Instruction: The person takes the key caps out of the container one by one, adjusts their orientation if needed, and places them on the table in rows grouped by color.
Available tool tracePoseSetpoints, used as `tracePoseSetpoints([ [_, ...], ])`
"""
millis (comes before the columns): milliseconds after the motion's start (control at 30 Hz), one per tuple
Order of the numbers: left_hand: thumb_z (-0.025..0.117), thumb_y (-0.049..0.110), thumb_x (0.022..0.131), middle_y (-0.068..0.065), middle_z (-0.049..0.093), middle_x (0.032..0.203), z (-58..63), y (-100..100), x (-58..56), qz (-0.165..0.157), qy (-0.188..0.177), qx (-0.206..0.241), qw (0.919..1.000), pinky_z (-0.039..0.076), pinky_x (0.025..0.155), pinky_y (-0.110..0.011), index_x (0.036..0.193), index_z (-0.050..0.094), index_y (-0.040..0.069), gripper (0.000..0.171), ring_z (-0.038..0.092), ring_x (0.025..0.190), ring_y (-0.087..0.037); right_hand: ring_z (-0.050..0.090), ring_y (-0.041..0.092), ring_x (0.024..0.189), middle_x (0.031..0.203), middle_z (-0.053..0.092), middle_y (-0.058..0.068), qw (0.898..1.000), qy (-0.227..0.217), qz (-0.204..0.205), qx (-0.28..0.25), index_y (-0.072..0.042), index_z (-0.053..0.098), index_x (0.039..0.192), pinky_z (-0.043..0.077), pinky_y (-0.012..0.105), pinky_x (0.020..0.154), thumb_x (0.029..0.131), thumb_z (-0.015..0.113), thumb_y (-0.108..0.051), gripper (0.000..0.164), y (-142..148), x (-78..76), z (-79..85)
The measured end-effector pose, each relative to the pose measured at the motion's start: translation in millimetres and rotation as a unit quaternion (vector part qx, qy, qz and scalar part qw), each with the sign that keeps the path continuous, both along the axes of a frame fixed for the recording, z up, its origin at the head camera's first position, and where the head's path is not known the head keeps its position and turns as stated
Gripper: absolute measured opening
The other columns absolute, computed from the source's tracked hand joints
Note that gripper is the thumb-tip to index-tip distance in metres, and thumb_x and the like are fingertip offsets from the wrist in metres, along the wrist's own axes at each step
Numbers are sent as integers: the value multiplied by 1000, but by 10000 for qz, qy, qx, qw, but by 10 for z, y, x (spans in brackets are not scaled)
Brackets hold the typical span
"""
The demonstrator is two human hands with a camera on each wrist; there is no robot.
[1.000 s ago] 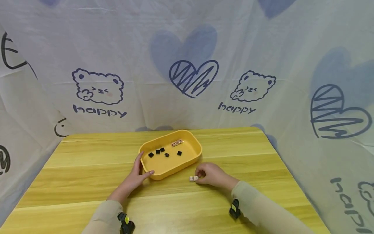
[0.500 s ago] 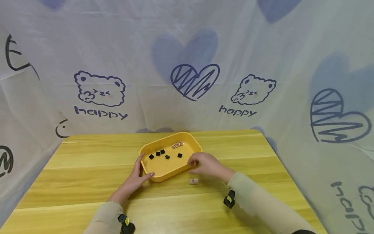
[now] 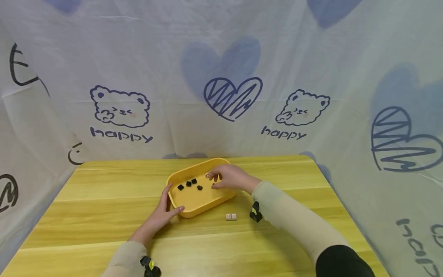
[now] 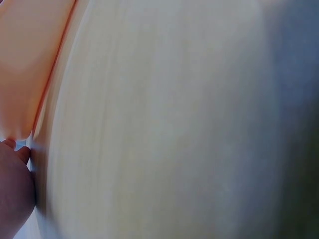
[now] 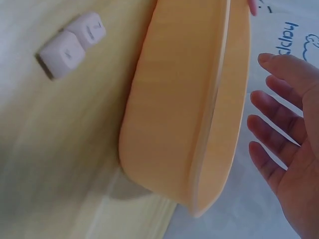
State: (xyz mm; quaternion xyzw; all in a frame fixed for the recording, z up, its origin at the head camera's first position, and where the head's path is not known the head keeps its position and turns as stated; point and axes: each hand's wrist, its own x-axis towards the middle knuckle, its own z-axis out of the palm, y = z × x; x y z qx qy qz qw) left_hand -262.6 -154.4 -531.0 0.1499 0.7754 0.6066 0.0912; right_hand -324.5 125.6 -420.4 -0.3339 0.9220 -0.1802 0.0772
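Note:
In the head view a yellow tray [image 3: 204, 209] sits tilted at an angle on the wooden table. My left hand [image 3: 160, 213] grips its left end, thumb at the near rim and fingers along the far side. The left wrist view shows only part of that hand [image 4: 15, 186] beside the tray wall [image 4: 30, 64]. My right hand [image 3: 231, 177] reaches over the right part of the tray; its spread fingers hold nothing in the right wrist view. Several black keycaps [image 3: 188, 184] lie inside. Beyond the fingertips a pale keycap [image 3: 208, 175] shows, its neighbours hidden by the hand.
Two pale lettered keycaps [image 3: 231, 217] stand side by side on the table [image 3: 194, 246], in front of the tray. A printed white cloth [image 3: 180, 127] hangs behind the table and along both sides.
My right hand has left the two pale keycaps on the table and moved up and left, over the tray. The left hand keeps its grip on the tray.

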Motion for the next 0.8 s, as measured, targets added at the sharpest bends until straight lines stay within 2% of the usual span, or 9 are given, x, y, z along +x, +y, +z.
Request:
tracePoseSetpoints([
  [133, 67, 14, 92, -28, -14, 157, -27, 1, 4, -11, 110, 108, 9999, 0, 115, -51, 156, -4, 13, 95, -9, 145, -40, 61, 17, 90, 104, 69, 4, 9997, -117, 36, 187, -10, 71, 111, 49, 28, 77, 86, 75, -21, 27, -90, -145, -38],
  [300, 67, 12, 92, -28, -15, 157, -42, 12, 7, 5, 204, 89, 9998, 0, 115, -52, 156, -3, 12, 95, -9, 144, -42, 58, 10, 84, 95, 67, -2, 9991, -202, 147, 343, -10, 72, 107, 49, 27, 76, 87, 75, -21, 23, -154, -320, -59],
  [467, 68, 16, 92, -28, -16, 157, -14, 11, 14, 65, 83, 14, 9999, -1, 115, -52, 156, -3, 14, 95, -9, 144, -42, 58, 9, 85, 92, 65, -6, 9976, -478, 195, 466, -7, 71, 109, 50, 25, 76, 87, 74, -19, 25, -229, -505, -98],
  [700, 69, 16, 91, -28, -17, 157, -3, -5, 15, 92, 50, -12, 9999, -1, 115, -53, 156, -3, 15, 97, -10, 144, -42, 61, 15, 97, 110, 68, 7, 9938, -939, 191, 567, -4, 69, 117, 51, 27, 83, 87, 73, -12, 31, -345, -634, -128],
  [800, 69, 16, 91, -27, -16, 157, 0, -10, 16, 87, 48, -15, 9999, -1, 115, -53, 156, -3, 15, 97, -10, 144, -42, 62, 17, 100, 115, 67, 8, 9918, -1077, 186, 663, -4, 68, 120, 52, 27, 83, 86, 74, -9, 34, -380, -677, -163],
])
